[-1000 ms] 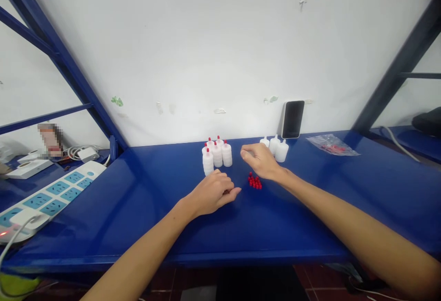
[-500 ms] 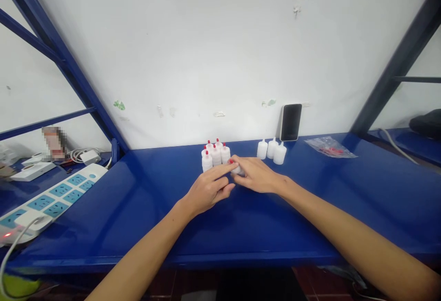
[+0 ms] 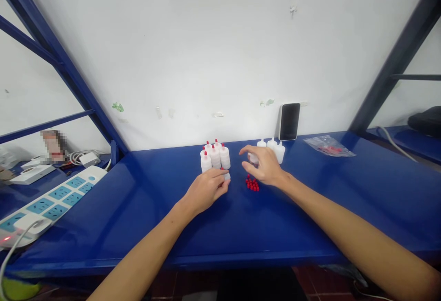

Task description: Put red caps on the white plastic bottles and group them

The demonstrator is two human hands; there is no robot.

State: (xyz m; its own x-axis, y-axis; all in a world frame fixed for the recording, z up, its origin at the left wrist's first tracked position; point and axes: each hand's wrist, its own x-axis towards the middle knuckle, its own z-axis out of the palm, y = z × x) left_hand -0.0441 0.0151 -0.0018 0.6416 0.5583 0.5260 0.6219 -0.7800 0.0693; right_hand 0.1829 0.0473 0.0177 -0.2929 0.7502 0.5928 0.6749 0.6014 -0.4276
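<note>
My left hand [image 3: 208, 188] is closed around a small white squeeze bottle [image 3: 227, 177] with a red cap, mostly hidden by the fingers. Just beyond it stands a cluster of several white bottles [image 3: 215, 157] with red caps. My right hand [image 3: 264, 165] has its thumb and fingers apart. A white bottle [image 3: 253, 158] shows partly between them; whether they touch it is hidden. Behind this hand are uncapped white bottles [image 3: 279, 152] with pointed nozzles. Below its thumb lies a small heap of red caps [image 3: 252, 184] on the blue table [image 3: 241, 232].
A dark-screened device [image 3: 289, 122] leans against the wall. To its right lies a clear plastic bag [image 3: 329, 146] with red pieces inside. A power strip [image 3: 51, 202] runs along the left edge, with a plugged-in adapter and cable. Blue frame posts rise at both sides.
My right hand has come off the capped bottle and moved right, its fingers spreading. My left hand has closed on that bottle and shifted slightly left. The red cap heap is now visible.
</note>
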